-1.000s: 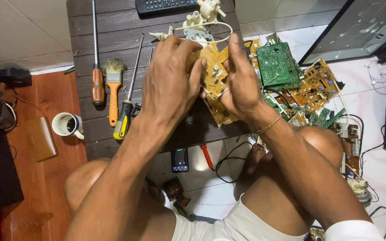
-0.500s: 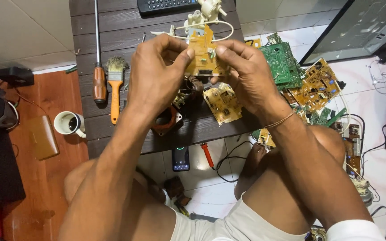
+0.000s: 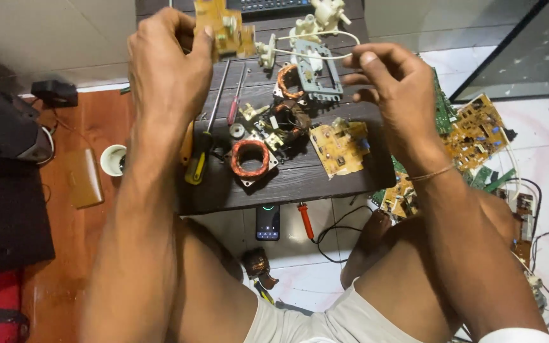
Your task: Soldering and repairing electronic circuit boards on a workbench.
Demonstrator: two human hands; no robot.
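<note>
My left hand (image 3: pixel 166 67) is raised at the upper left and grips a yellow circuit board (image 3: pixel 223 28) by its left edge. My right hand (image 3: pixel 392 86) hovers at the upper right with fingers loosely apart, holding nothing, close to a white wire (image 3: pixel 316 55) and a grey metal bracket (image 3: pixel 317 71). Below them on the dark wooden table (image 3: pixel 287 184) lie a copper coil on a frame (image 3: pixel 250 160), a smaller motor coil (image 3: pixel 289 121) and a second yellow board (image 3: pixel 338 146).
Two screwdrivers (image 3: pixel 201 149) lie on the table's left. A pile of green and yellow boards (image 3: pixel 474 136) sits at the right. A phone (image 3: pixel 267 221) and a soldering iron (image 3: pixel 306 220) lie on the floor. A cup (image 3: pixel 114 159) stands at the left.
Both hands held the yellow board together before. Now my left hand has carried it up and left alone, my right hand has let go and moved right, and the coils on the table show.
</note>
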